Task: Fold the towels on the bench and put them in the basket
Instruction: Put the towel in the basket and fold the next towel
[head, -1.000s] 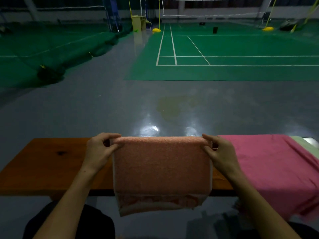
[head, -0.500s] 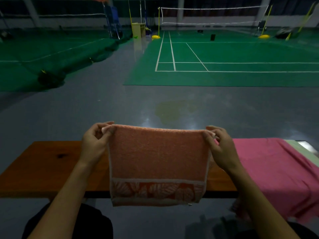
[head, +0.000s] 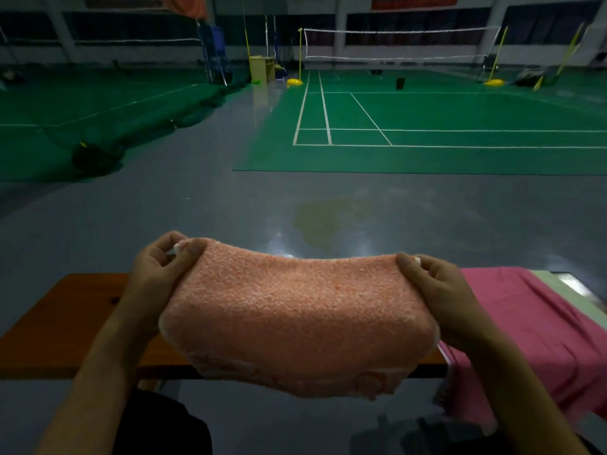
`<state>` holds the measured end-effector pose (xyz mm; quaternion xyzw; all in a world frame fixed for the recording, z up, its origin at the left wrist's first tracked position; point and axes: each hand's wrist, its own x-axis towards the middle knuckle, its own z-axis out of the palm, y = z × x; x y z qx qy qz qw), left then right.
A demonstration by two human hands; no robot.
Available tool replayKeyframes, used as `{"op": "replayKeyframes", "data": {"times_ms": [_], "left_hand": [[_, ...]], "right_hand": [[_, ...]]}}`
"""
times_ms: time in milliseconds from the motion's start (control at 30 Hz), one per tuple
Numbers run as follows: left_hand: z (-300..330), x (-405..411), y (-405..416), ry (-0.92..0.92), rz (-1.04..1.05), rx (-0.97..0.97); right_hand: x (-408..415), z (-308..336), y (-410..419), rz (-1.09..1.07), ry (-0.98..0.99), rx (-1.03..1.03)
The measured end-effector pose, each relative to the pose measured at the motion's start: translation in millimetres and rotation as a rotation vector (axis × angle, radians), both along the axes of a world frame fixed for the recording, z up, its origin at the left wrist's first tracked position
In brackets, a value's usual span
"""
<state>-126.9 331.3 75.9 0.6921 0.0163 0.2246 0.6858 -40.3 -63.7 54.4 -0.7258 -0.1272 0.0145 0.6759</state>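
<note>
Your left hand (head: 157, 274) and right hand (head: 440, 290) each pinch a top corner of the orange towel (head: 295, 316), now raised nearer the camera in the lower centre, its patterned border tucked under. The pink towel (head: 538, 326) stays on the tabletop (head: 65, 323) at lower right.

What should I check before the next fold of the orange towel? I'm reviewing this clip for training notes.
1. Left hand pinches a top corner: ok.
2. Right hand pinches the other top corner: ok.
3. Orange towel held up, off the bench: ok.
4. Top edge taut: not ok, it sags in the middle.
5. Pink towel waiting on the bench: ok.
6. Basket in reach: cannot tell, none in view.
</note>
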Motion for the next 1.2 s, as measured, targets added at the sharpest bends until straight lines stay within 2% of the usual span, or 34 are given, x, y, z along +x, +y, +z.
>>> {"op": "replayKeyframes", "data": {"times_ms": [100, 167, 267, 367, 467, 567, 700, 933, 1200], "left_hand": [[9, -7, 3, -0.008, -0.066, -0.054], [8, -7, 6, 0.022, -0.062, -0.024], [-14, 5, 13, 0.093, -0.007, 0.131], [-45, 27, 13, 0.195, 0.061, 0.364], [-72, 51, 16, 0.266, 0.072, 0.486], [-91, 77, 29, 0.292, 0.094, 0.596], [-102, 108, 33, 0.307, 0.137, 0.533], [-133, 145, 45, 0.406, 0.211, 0.399], [-173, 201, 53, 0.451, 0.26, 0.541]], "right_hand": [[-8, 10, -7, 0.03, 0.022, 0.024], [-5, 7, -11, 0.024, 0.008, -0.009], [6, -11, -11, -0.023, -0.004, -0.085], [31, -37, -7, -0.088, -0.052, -0.235], [63, -67, -2, -0.164, -0.138, -0.41], [92, -92, 5, -0.236, -0.166, -0.486], [117, -108, 15, -0.248, -0.145, -0.519], [158, -131, 25, -0.249, 0.007, -0.518], [206, -157, 37, -0.261, 0.053, -0.685]]}}
